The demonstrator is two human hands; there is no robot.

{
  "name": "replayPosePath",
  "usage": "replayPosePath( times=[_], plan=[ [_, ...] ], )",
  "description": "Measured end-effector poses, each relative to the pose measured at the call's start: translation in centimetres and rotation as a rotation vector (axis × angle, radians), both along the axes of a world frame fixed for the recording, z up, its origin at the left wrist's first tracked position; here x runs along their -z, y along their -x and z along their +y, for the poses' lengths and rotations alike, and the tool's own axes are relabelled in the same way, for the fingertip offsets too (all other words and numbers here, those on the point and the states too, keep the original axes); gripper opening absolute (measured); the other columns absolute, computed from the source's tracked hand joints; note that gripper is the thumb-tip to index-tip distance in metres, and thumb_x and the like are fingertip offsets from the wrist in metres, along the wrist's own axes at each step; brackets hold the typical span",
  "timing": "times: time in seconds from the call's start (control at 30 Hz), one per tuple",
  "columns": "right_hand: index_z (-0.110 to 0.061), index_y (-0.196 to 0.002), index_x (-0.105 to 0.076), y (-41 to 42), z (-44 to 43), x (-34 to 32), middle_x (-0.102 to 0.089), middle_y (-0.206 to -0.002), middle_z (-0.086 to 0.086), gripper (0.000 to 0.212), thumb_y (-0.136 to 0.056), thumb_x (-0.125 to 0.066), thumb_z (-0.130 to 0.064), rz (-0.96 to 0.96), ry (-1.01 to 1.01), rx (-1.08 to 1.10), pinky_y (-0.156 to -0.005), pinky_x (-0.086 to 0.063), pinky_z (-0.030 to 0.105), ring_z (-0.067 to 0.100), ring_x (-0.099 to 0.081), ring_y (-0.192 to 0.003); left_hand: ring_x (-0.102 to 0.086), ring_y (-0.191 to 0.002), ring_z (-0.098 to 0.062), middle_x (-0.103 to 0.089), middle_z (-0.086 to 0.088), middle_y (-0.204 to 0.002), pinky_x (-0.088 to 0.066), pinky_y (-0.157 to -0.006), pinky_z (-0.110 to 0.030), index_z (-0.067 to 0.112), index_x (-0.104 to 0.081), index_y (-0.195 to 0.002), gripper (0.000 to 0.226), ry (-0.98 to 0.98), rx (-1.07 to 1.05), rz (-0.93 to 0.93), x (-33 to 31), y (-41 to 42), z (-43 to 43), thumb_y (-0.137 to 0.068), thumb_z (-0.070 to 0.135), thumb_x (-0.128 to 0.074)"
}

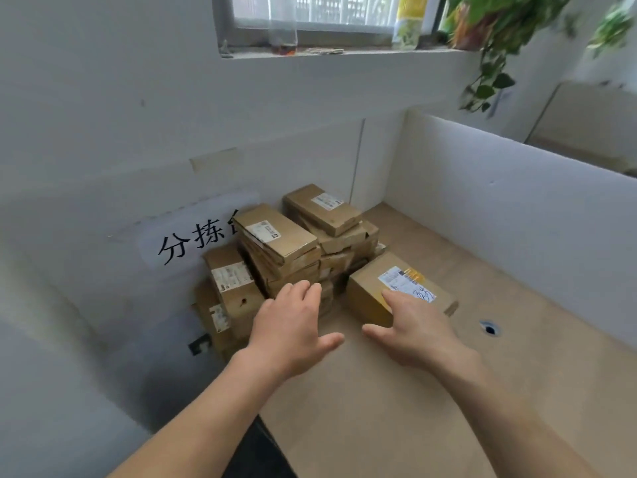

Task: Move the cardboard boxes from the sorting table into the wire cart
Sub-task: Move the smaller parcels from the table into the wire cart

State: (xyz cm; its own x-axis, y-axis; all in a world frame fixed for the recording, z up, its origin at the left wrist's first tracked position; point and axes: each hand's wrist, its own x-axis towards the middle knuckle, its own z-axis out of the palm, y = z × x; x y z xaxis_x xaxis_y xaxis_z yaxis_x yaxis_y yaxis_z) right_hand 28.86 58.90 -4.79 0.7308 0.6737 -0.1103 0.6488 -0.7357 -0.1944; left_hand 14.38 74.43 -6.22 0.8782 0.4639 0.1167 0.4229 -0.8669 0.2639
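Note:
Several flat cardboard boxes (275, 236) with white labels are piled in the back left corner of the brown sorting table (396, 408). A thicker cardboard box (372, 288) with a white and yellow label lies alone to the right of the pile. My left hand (289, 332) is stretched out with straight fingers in front of the pile and holds nothing. My right hand (413, 326) is spread open, its fingers over the near top edge of the single box. The wire cart is out of view.
White partition walls (499, 188) close the table at the back and right. A paper sign with black characters (182, 239) is stuck on the left wall. A cable hole (489, 328) sits in the table at the right. A windowsill with a plant (489, 36) is above.

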Motion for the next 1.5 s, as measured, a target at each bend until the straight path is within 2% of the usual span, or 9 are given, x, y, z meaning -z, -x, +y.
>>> replayPosePath(
  times=[0.2, 0.47, 0.67, 0.87, 1.03, 1.13, 1.23, 1.37, 1.5],
  plan=[
    [-0.027, -0.134, -0.051, -1.4, 0.3, -0.5, -0.057, -0.139, -0.006, 0.066, -0.084, -0.058, -0.069, -0.01, -0.005, 0.12, -0.092, -0.05, 0.038, 0.019, -0.054, -0.125, -0.028, -0.147, -0.019, -0.031, 0.002, -0.16, -0.036, -0.113, -0.042, 0.024, -0.025, -0.157, 0.094, 0.011, 0.124, -0.01, -0.4, -4.2, 1.8, -0.083, 0.072, -0.059],
    [-0.028, -0.14, -0.049, -2.9, 0.0, -1.5, -0.055, -0.139, -0.007, 0.067, -0.085, -0.06, -0.065, 0.0, -0.02, 0.265, -0.092, -0.051, 0.038, 0.019, -0.053, -0.125, -0.032, -0.144, -0.018, -0.035, 0.004, -0.156, -0.038, -0.109, -0.038, 0.025, -0.027, -0.154, 0.091, 0.021, 0.258, -0.008, -0.3, -8.6, 2.4, -0.083, 0.073, -0.058],
    [-0.032, -0.135, -0.051, -5.1, -1.0, -0.4, -0.059, -0.129, -0.01, 0.059, -0.084, -0.058, -0.063, 0.024, 0.001, 0.309, -0.085, -0.051, 0.036, 0.017, -0.056, -0.117, -0.033, -0.144, -0.017, -0.035, 0.004, -0.158, -0.041, -0.108, -0.039, 0.027, -0.027, -0.155, 0.091, 0.047, 0.307, 0.029, 0.6, -12.3, 1.7, -0.083, 0.073, -0.059],
    [-0.034, -0.135, -0.052, -9.1, -1.5, 2.4, -0.06, -0.128, -0.008, 0.059, -0.084, -0.059, -0.062, 0.094, 0.029, 0.318, -0.087, -0.05, 0.036, 0.02, -0.057, -0.117, -0.035, -0.141, -0.017, -0.036, 0.005, -0.155, -0.042, -0.103, -0.039, 0.026, -0.03, -0.152, 0.087, 0.063, 0.289, 0.113, 2.6, -15.4, 1.1, -0.082, 0.073, -0.057],
    [-0.034, -0.113, -0.056, -13.6, -1.4, 5.8, -0.063, -0.107, -0.007, 0.04, -0.082, -0.059, -0.059, 0.167, 0.078, 0.318, -0.072, -0.048, 0.035, 0.021, -0.058, -0.097, -0.035, -0.141, -0.018, -0.039, 0.004, -0.153, -0.043, -0.101, -0.04, 0.026, -0.031, -0.15, 0.081, 0.093, 0.24, 0.199, 5.3, -18.1, 0.9, -0.086, 0.071, -0.053],
    [-0.032, -0.105, -0.058, -16.5, -1.2, 7.6, -0.063, -0.1, -0.007, 0.032, -0.083, -0.062, -0.055, 0.212, 0.083, 0.313, -0.071, -0.049, 0.035, 0.022, -0.059, -0.095, -0.044, -0.132, -0.02, -0.049, 0.002, -0.14, -0.045, -0.09, -0.038, 0.025, -0.035, -0.146, 0.075, 0.108, 0.192, 0.268, 6.8, -19.5, 0.5, -0.088, 0.07, -0.051],
    [-0.029, -0.097, -0.059, -19.2, -0.7, 9.1, -0.061, -0.092, -0.005, 0.026, -0.081, -0.062, -0.05, 0.202, 0.062, 0.297, -0.073, -0.047, 0.036, 0.023, -0.059, -0.094, -0.052, -0.114, -0.021, -0.056, 0.002, -0.118, -0.04, -0.072, -0.034, 0.024, -0.047, -0.129, 0.061, 0.12, 0.149, 0.309, 7.9, -20.4, 0.0, -0.088, 0.069, -0.05],
    [-0.024, -0.11, -0.054, -21.8, 0.0, 10.8, -0.058, -0.109, -0.001, 0.04, -0.083, -0.064, -0.051, 0.216, 0.063, 0.297, -0.091, -0.047, 0.045, 0.026, -0.053, -0.109, -0.056, -0.105, -0.022, -0.056, 0.0, -0.113, -0.038, -0.068, -0.034, 0.025, -0.049, -0.127, 0.059, 0.139, 0.112, 0.341, 9.3, -20.6, -0.4, -0.089, 0.069, -0.051],
    [-0.022, -0.123, -0.048, -21.7, -0.4, 12.5, -0.061, -0.12, 0.005, 0.058, -0.077, -0.069, -0.051, 0.266, 0.072, 0.333, -0.089, -0.048, 0.042, 0.03, -0.056, -0.11, -0.056, -0.106, -0.025, -0.055, -0.003, -0.117, -0.037, -0.069, -0.035, 0.023, -0.045, -0.127, 0.061, 0.169, 0.082, 0.357, 10.3, -20.1, -0.7, -0.088, 0.07, -0.051]
  ],
)
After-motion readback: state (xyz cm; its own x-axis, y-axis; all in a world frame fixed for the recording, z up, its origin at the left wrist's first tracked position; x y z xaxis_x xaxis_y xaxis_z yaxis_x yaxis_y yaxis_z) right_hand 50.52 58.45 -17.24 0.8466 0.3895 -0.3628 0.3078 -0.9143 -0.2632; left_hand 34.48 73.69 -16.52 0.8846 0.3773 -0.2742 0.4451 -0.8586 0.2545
